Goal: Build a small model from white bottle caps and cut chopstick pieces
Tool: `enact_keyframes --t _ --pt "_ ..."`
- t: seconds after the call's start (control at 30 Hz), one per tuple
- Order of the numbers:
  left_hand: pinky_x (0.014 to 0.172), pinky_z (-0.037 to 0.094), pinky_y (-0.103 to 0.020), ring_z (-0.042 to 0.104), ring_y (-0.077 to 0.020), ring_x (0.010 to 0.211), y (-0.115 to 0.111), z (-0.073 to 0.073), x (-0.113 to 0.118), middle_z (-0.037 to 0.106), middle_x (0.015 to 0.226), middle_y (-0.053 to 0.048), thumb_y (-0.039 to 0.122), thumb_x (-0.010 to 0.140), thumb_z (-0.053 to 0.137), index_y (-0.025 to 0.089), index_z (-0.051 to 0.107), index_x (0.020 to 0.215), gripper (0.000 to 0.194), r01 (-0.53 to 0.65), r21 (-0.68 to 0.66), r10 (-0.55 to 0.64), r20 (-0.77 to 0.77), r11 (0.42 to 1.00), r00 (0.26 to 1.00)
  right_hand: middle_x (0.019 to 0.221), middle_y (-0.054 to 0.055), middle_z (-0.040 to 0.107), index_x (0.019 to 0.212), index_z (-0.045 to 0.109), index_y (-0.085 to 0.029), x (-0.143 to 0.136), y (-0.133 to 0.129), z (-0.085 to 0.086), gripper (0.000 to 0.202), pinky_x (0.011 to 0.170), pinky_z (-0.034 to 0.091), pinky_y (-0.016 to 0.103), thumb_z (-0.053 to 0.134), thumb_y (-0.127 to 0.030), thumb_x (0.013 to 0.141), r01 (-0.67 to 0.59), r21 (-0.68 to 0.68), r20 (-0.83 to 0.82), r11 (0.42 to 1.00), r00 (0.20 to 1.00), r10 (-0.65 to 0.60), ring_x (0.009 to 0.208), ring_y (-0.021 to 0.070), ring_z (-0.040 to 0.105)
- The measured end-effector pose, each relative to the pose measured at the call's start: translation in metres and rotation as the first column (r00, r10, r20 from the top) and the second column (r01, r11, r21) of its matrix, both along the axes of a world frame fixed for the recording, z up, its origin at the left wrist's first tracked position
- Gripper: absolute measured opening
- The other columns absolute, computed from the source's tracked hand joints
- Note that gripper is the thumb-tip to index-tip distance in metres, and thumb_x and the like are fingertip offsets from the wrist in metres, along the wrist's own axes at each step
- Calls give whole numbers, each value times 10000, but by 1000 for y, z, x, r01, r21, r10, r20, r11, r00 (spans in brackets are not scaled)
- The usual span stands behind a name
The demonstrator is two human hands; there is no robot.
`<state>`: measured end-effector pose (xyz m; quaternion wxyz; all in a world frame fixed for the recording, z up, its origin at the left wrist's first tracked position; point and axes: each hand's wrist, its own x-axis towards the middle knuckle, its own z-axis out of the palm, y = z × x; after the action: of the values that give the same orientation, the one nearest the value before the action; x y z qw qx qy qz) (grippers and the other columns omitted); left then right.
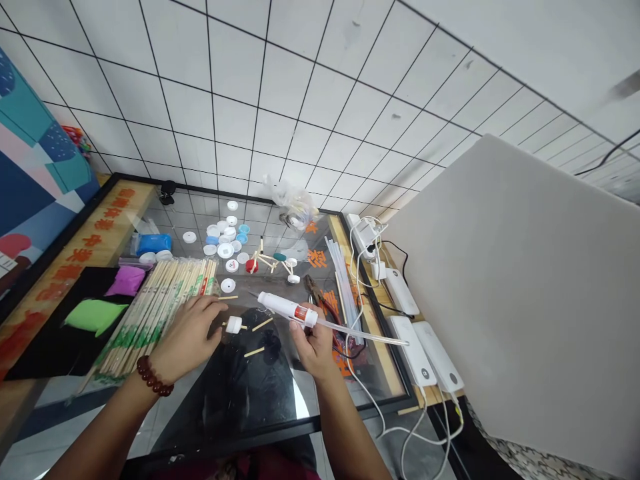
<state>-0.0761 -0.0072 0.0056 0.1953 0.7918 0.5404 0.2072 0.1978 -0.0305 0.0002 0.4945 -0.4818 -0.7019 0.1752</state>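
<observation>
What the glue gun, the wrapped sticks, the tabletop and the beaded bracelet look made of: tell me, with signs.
Glue gun: likely plastic; smooth, even white shell.
Wrapped sticks: probably wood or bamboo, pale, under shiny clear film with green print.
Tabletop: likely glass, glossy; it mirrors grid lines of the tiled wall.
Beaded bracelet: reddish-brown, slightly shiny; wood, stone or plastic, I can't tell.

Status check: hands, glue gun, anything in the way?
Right hand holding glue gun. Left hand at white cap, contact unclear. Loose stick near the cap, possibly minor clutter.
</observation>
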Motion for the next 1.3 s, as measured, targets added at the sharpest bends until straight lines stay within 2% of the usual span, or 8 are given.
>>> enact_keyframes --t 0.1,0.23,0.37,0.5,0.63,0.7,1.1,1.3 --pt "919 433 -470 589 -321 1044 -2 0 2 686 1077 -113 247 841 556 222 744 932 211 18 27 -17 -59 999 998 950 54 664 1144 602 -188 0 0 2 232 595 505 252 583 -282 932 -2 -17 5 1000 1000 2 669 134 595" --pt "925 380 -471 600 -304 1037 -4 1 5 706 1038 -86 262 879 533 250 759 846 229 20 47 -17 -65 999 998 929 56 679 1153 599 -187 -1 0 4 244 610 517 262 574 -296 936 -10 -34 24 999 1000 11 677 145 619" --pt "932 352 -476 623 -282 948 -3 1 7 729 939 -69 239 865 549 258 752 762 229 -19 72 22 -45 997 999 924 61 698 1134 594 -194 -3 0 7 226 635 534 275 569 -309 941 -46 -34 87 998 995 49 719 167 656" --pt "879 405 -428 645 -275 905 -2 0 9 741 925 -67 276 869 564 256 746 804 194 -130 133 125 39 983 991 900 53 708 1116 584 -204 -8 -1 12 199 632 525 273 570 -276 932 -114 -69 166 991 978 124 720 171 669" --pt "813 475 -324 667 -229 890 -3 2 9 730 935 -60 305 898 562 251 733 880 180 -217 132 186 213 967 959 912 59 711 1089 584 -212 -12 -1 15 170 681 536 295 561 -260 927 -152 -35 228 988 961 156 769 191 683" --pt "816 485 -306 671 -219 881 -3 3 9 730 935 -54 305 896 578 252 729 893 160 -243 132 205 252 961 946 917 61 711 1091 584 -218 -13 -1 16 170 698 543 303 555 -266 930 -158 -23 239 987 958 159 781 198 687" --pt "805 517 -269 693 -188 855 -4 5 11 735 930 -37 260 884 634 226 728 889 100 -265 215 191 313 940 930 941 66 714 1109 567 -214 -12 -2 13 189 730 554 309 561 -274 931 -176 -10 223 984 959 174 806 199 693" --pt "805 527 -258 697 -164 861 -6 3 12 734 949 -44 196 909 601 197 728 932 129 -212 362 125 249 908 960 948 66 705 1103 568 -213 -12 -1 12 175 725 549 300 550 -258 935 -173 13 200 985 965 167 811 194 687"
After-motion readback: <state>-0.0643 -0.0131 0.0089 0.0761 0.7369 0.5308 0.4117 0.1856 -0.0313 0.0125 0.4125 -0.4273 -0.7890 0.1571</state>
